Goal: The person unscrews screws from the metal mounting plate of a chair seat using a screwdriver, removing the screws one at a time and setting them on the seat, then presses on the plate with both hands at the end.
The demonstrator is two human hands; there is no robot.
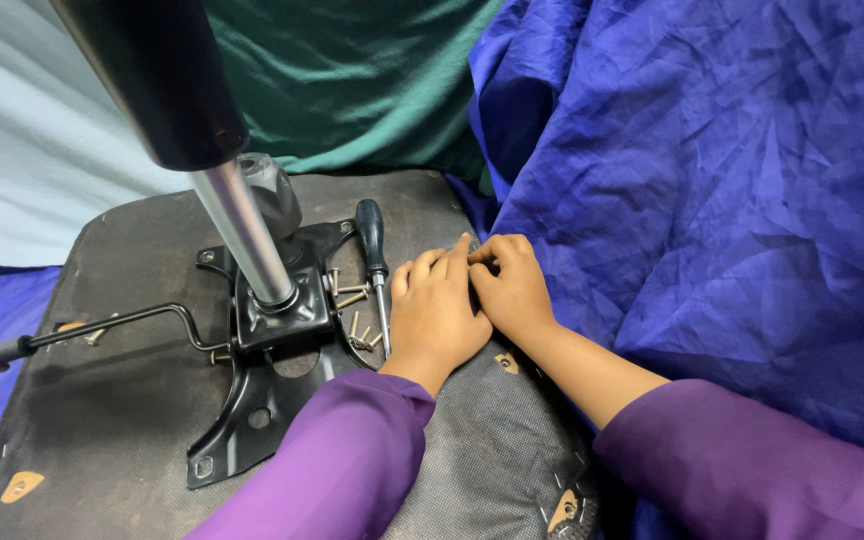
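Observation:
An upturned office chair seat (102, 400) lies before me, its dark fabric underside up. A black metal mechanism plate (272, 330) is on it, with a chrome gas cylinder (242, 235) rising from it. My left hand (437, 310) rests flat on the seat, fingers together, just right of a black-handled screwdriver (374, 265) and several loose screws (352, 300). My right hand (512, 285) touches the left one, fingers curled at the fingertips of the left; whether it pinches something small cannot be told. Both arms wear purple sleeves.
A black lever rod (122, 322) sticks out left from the mechanism. Blue cloth (712, 200) is bunched up on the right, green cloth (352, 80) and pale cloth (32, 150) lie behind the seat.

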